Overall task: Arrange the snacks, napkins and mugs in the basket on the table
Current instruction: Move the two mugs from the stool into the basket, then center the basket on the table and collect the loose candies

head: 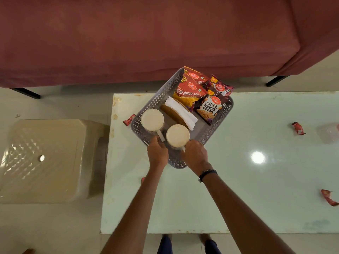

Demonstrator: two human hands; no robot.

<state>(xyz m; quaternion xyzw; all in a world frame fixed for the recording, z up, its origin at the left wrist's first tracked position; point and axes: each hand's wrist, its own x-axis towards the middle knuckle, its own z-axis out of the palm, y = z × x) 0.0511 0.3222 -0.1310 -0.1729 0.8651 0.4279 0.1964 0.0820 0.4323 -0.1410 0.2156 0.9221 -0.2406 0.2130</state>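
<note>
On the pale glass table [238, 180] we've got the grey basket [161, 97], left hand [157, 151] and right hand [195, 155] each gripping a mug handle to lift them out.

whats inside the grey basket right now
In the basket: two mugs, white napkins over a brown holder, and four snack packets. The floor beneath them is mostly covered.
</note>
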